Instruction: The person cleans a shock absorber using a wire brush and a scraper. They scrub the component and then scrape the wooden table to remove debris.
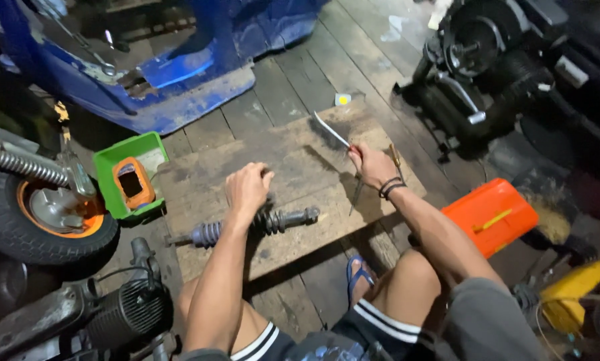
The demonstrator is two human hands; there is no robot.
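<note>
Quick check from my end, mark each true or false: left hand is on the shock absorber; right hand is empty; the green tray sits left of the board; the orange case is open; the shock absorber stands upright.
1. The left hand is on the shock absorber. True.
2. The right hand is empty. False: it holds a thin metal tool.
3. The green tray sits left of the board. True.
4. The orange case is open. False: it lies closed.
5. The shock absorber stands upright. False: it lies flat on the board.
</note>
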